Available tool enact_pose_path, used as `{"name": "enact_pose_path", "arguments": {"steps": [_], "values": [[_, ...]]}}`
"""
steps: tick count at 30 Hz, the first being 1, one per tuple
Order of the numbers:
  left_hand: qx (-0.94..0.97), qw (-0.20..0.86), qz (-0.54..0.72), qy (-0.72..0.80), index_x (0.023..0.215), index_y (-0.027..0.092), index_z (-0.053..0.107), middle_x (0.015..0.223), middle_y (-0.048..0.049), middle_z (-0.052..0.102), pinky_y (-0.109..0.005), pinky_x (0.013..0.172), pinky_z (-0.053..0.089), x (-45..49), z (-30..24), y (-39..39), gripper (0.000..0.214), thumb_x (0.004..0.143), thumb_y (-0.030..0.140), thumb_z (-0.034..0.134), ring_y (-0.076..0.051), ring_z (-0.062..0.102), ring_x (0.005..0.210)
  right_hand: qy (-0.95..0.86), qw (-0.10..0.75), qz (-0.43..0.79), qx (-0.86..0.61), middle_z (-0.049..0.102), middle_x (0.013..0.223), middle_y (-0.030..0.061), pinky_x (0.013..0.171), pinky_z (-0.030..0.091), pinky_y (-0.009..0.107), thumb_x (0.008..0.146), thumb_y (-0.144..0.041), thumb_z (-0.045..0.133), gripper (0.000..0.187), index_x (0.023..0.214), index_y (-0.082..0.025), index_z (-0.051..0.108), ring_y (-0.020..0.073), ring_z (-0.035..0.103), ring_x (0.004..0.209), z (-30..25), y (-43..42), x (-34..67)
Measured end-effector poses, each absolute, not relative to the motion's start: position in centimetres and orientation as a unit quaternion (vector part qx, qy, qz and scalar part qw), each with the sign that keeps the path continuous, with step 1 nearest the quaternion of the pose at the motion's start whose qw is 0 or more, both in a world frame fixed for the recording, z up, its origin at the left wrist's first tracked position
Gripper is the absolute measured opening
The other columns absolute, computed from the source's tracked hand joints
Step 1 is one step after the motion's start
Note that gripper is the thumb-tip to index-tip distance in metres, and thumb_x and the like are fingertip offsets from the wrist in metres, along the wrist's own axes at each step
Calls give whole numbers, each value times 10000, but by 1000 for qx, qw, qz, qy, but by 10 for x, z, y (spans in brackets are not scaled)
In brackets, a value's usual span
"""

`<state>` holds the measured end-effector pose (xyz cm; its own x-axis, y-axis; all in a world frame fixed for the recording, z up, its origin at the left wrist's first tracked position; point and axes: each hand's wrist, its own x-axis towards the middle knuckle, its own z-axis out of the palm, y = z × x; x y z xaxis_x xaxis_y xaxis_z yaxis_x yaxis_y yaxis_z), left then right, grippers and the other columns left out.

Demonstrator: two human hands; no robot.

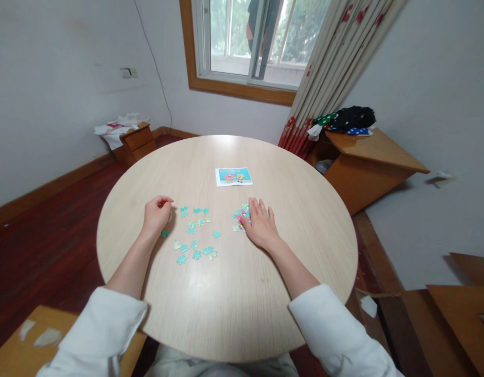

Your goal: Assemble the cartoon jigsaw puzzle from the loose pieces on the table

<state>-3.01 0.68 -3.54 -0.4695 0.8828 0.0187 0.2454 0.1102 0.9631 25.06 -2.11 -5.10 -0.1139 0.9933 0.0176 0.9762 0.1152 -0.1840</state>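
Observation:
My right hand (261,224) lies flat with its fingers stretched out over a joined patch of jigsaw puzzle (240,215) in blue, pink and green, hiding much of it. Left of the loose pieces, my left hand (157,213) is closed, fingers curled together; whatever it holds, if anything, is hidden. One teal puzzle piece (166,233) lies just below that hand. Several loose puzzle pieces (197,255), teal and pale yellow, are scattered between my hands. Beyond them rests a printed picture card (234,177) with cartoon figures on blue.
Everything lies on a round, pale wooden table (234,298). A wooden cabinet (375,157) with clothes on top stands at the right, and a small wooden drawer unit (137,139) at the back left. A wooden stool (33,335) is near my left elbow.

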Motion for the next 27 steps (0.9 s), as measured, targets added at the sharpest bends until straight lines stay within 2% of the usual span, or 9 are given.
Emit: {"name": "enact_pose_path", "arguments": {"steps": [5,14,27], "values": [[422,289,527,679,680,170,569,493,54,461,-194,390,260,-33,-40,8,155,580,249,479,-78,372,382,-748,26,64,-660,198,1564,95,1163,101,468,964,-534,188,681,1501,-116,201,268,133,1449,-53,-20,245],[417,286,528,682,676,179,571,482,56,441,-206,396,255,-35,-44,8,164,578,271,476,-89,367,394,-745,24,58,-664,183,1569,87,1163,106,464,958,-551,165,687,1503,-135,199,257,132,1450,-52,-21,245],[461,242,518,678,670,185,601,539,21,522,-223,499,382,-44,-55,11,154,609,241,472,-142,512,545,-749,48,50,-659,220,1558,105,1157,125,467,960,-555,161,687,1493,-127,233,263,165,1442,-55,-16,246]]}}
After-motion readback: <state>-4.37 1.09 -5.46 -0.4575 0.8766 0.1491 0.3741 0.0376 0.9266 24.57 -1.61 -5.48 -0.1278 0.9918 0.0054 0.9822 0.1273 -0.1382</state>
